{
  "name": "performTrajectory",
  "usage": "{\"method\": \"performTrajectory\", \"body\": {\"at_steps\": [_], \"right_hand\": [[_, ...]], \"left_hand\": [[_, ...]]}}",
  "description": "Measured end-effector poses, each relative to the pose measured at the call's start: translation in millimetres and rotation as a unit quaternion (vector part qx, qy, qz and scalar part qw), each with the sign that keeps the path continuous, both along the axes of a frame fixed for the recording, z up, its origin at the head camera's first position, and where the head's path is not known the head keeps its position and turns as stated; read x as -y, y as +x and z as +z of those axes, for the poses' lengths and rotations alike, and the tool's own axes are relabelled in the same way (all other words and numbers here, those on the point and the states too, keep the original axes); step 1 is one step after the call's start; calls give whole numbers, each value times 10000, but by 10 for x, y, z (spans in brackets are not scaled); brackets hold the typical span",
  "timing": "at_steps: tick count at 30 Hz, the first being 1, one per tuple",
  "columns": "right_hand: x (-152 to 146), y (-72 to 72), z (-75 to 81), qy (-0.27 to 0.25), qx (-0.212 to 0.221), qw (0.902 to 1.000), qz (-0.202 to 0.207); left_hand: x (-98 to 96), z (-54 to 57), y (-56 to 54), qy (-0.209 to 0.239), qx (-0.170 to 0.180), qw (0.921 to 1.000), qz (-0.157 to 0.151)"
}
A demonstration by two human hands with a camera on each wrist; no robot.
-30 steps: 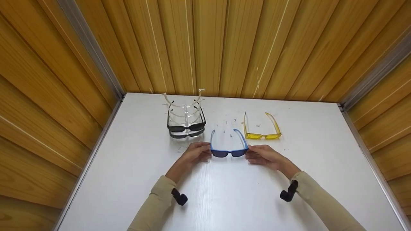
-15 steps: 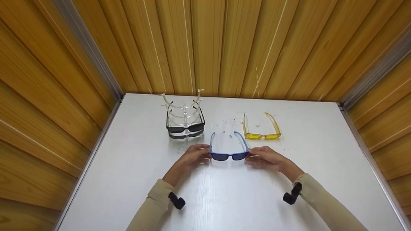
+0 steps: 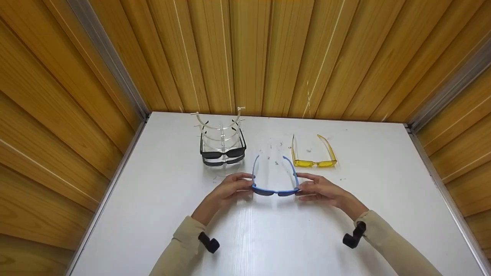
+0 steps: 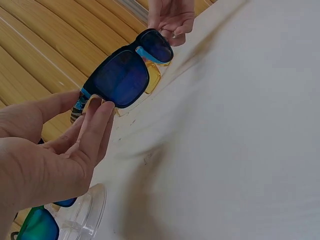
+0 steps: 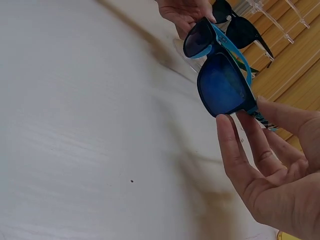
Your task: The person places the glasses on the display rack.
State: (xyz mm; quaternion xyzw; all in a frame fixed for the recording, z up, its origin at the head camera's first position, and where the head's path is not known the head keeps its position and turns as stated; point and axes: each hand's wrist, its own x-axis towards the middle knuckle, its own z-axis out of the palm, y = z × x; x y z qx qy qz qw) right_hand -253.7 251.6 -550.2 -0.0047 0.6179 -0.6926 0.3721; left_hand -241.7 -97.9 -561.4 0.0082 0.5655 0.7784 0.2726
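Note:
A pair of blue-framed sunglasses (image 3: 275, 191) with dark blue lenses is held above the white table, its temples spread open and pointing away. My left hand (image 3: 231, 188) pinches it at the left hinge corner, and my right hand (image 3: 320, 189) pinches the opposite corner. In the left wrist view the mirrored lens (image 4: 122, 79) faces the camera, thumb and fingers at the frame's end. The right wrist view shows the other lens (image 5: 220, 85) close above my right fingertips. Patterned temple sides show at both hinges.
Left of the hands stands a clear display stand (image 3: 222, 132) bearing black sunglasses (image 3: 223, 154) and a second dark pair below. Yellow glasses (image 3: 314, 163) lie unfolded on the table (image 3: 153, 199) at right. Wooden panel walls (image 3: 249, 57) enclose the back and sides.
Both hands have drawn the blue sunglasses slightly toward the body. The frame has tilted, so its lenses look narrower from above and its top edge shows more.

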Motion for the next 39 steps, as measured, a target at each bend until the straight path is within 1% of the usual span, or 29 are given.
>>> {"method": "performTrajectory", "body": {"at_steps": [6,10,13,18,20,23,29,34,39], "right_hand": [[-34,41,42,71,-180,9992,346],[-39,64,64,193,-354,9977,554],[-37,85,78,279,-481,9964,634],[-34,136,95,331,-712,9945,700],[-28,165,105,314,-783,9941,685],[-16,207,124,207,-797,9951,552],[28,265,186,-91,-623,9978,211],[32,298,210,-242,-519,9983,79],[28,345,241,-392,-395,9984,-46]], "left_hand": [[9,1,18,-61,-213,9995,-228],[25,35,29,-35,-155,9995,-285],[35,58,41,-55,-75,9995,-303],[37,94,86,-153,-130,9992,-349],[41,115,109,-173,-137,9991,-361],[45,151,130,-207,-145,9989,-386],[56,173,123,-324,-241,9983,-425],[61,182,131,-364,-248,9981,-432],[70,206,150,-380,-271,9983,-354]]}}
